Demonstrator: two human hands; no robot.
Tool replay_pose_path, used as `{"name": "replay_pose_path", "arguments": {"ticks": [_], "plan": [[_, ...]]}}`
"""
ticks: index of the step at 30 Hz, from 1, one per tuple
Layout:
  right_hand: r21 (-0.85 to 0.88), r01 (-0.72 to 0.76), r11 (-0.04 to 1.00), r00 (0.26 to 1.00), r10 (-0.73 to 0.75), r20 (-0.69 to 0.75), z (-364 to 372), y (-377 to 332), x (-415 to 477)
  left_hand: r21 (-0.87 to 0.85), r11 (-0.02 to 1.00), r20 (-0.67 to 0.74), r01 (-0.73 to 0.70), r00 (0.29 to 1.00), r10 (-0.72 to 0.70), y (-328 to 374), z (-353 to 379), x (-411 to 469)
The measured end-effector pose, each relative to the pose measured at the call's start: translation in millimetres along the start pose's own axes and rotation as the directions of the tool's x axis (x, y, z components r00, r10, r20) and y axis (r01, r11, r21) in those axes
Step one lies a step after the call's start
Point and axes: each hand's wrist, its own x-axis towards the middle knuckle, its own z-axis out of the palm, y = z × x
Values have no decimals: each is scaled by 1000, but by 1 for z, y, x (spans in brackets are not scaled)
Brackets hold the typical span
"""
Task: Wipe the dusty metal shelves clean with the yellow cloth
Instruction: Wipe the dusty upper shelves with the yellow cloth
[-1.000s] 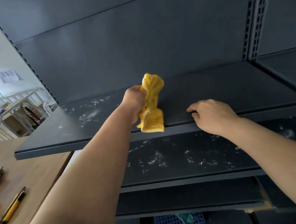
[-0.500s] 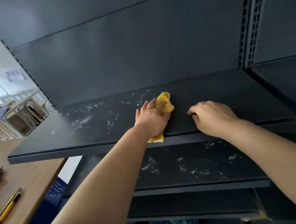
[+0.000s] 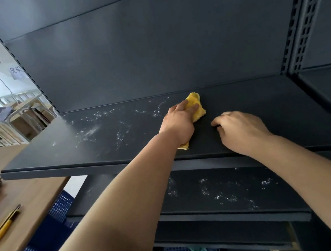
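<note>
Now the yellow cloth (image 3: 197,107) lies down on the top shelf (image 3: 78,151), while a second ago you held it bunched up in the air over the front edge. Since then it has also slid deeper, toward the back panel at 12 o'clock. I judge from this that the wiping stroke has begun, but the work is far from finished. The cloth looks crumpled and thick. One fold shows past your fingertips and a small corner shows under your wrist at 6 o'clock. Your left hand (image 3: 178,123) presses it flat, with fingers nearly straight on top and not clamped around it. Your right hand (image 3: 240,129) rests on the shelf just beside it at 4 o'clock, with fingers loosely bent, and holds nothing. White dust streaks (image 3: 118,130) cover the shelf at 9 o'clock from the cloth, while the surface at 3 o'clock looks clean. The lower shelf (image 3: 224,191) carries dust as well. Far at 8 o'clock a yellow utility knife (image 3: 2,229) lies on a wooden table (image 3: 32,201).
</note>
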Motion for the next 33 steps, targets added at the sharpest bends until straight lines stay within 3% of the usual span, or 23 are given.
{"name": "replay_pose_path", "arguments": {"ticks": [13,33], "plan": [[-21,-70,997,996,69,-56,13,-46,40,61,995,-50,82,996,-79,-44,-6,61],[0,-65,998,996,65,-59,47,-151,92,25,972,-118,233,966,-229,-198,-37,60]]}}
